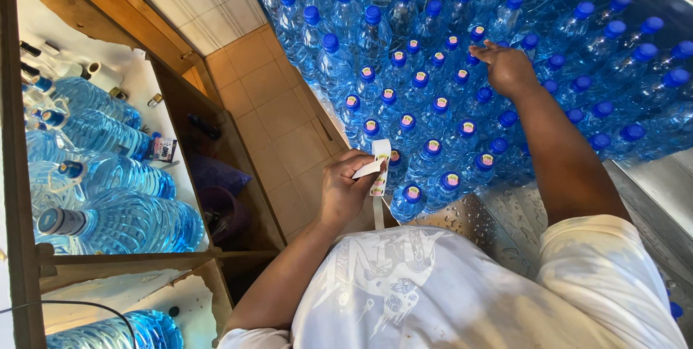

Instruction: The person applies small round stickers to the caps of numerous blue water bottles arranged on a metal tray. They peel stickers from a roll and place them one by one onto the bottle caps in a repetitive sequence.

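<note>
Tan floor tiles (278, 107) run between a wooden shelf unit (180, 53) on the left and a wet metal table (505, 223) on the right. On the shelf: several large blue water jugs (123, 220) lying on their sides, caps toward the left. At centre, low: my left hand (348, 189), fingers curled and pinching a strip of small white cap labels (380, 167), which rises above my thumb and hangs down past it, just beside the nearest bottles. On the table: a dense block of upright blue water bottles (433, 67) with blue caps; the near rows carry round labels on their caps, the far and right-hand rows show plain caps. Upper right: my right hand (507, 67), reaching out over the block, fingers bent down and resting on a cap (478, 33) among the labelled bottles; whether they grip anything I cannot tell. Bottom: my white printed shirt (433, 291).
</note>
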